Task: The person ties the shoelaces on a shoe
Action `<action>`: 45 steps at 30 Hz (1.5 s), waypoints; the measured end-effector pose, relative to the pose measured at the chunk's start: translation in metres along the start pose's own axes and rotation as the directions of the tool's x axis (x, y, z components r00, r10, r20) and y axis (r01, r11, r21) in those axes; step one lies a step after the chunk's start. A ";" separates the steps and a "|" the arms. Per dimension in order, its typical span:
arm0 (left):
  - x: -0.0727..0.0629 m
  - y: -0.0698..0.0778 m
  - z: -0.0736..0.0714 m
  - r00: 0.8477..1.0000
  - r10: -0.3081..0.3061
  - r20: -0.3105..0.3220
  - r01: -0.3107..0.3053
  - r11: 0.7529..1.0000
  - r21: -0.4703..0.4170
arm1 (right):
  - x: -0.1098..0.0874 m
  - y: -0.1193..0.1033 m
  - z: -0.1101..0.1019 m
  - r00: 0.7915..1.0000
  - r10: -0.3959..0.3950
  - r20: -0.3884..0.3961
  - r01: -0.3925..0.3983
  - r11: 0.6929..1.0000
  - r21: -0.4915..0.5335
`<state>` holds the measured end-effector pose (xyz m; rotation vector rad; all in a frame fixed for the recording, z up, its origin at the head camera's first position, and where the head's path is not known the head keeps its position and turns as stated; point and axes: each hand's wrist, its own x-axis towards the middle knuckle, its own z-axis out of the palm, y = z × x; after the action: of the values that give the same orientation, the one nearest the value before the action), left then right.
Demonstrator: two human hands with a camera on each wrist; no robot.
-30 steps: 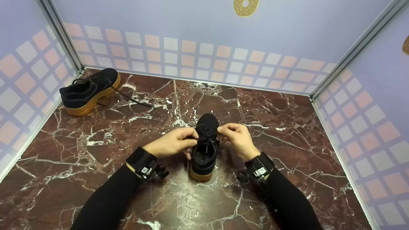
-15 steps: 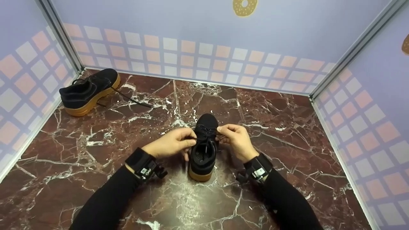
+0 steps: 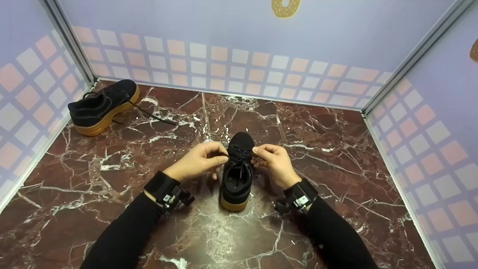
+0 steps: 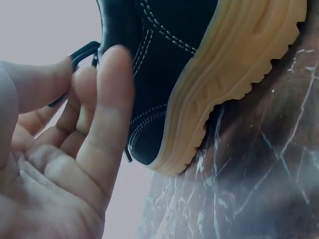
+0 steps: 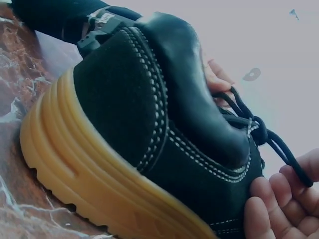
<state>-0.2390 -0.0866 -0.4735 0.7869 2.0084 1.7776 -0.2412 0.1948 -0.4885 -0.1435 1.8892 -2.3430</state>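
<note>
A black shoe [image 3: 236, 192] with a tan sole stands upright on the floor between my hands, toe pointing away. In the right wrist view its black shoelace [image 5: 259, 134] has a knot above the tongue, with a loop running out to each side. My left hand [image 3: 198, 161] pinches the lace on the shoe's left between thumb and index finger. On the other side, my right hand [image 3: 277, 163] pinches the opposite loop, its other fingers close along the shoe's side. The left wrist view shows the lace [image 4: 82, 55] between the left fingertips.
A second black shoe [image 3: 106, 106] lies at the back left by the wall, one loose lace [image 3: 155, 116] trailing onto the floor. The dark red marbled floor [image 3: 224, 239] is bounded by lilac panels [image 3: 224, 22] at the back and both sides.
My left hand has shifted slightly forward, away from me, still pinching the lace. The right hand and both shoes look nearly unmoved.
</note>
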 end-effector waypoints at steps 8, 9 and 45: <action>-0.001 -0.005 0.002 0.999 0.042 -0.002 -0.042 0.991 -0.127 | 0.001 0.002 0.001 1.000 0.005 0.004 -0.005 1.000 0.014; -0.001 -0.006 0.002 0.999 0.051 0.007 -0.049 0.990 -0.134 | 0.002 0.002 0.001 1.000 0.005 0.002 -0.005 1.000 0.016; -0.007 -0.003 -0.019 0.997 0.068 0.021 -0.068 0.998 0.008 | 0.002 0.005 -0.001 0.998 0.045 -0.032 -0.041 0.992 0.117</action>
<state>-0.2447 -0.1061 -0.4744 0.8826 2.0002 1.7906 -0.2429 0.1945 -0.4935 -0.0510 1.7463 -2.4343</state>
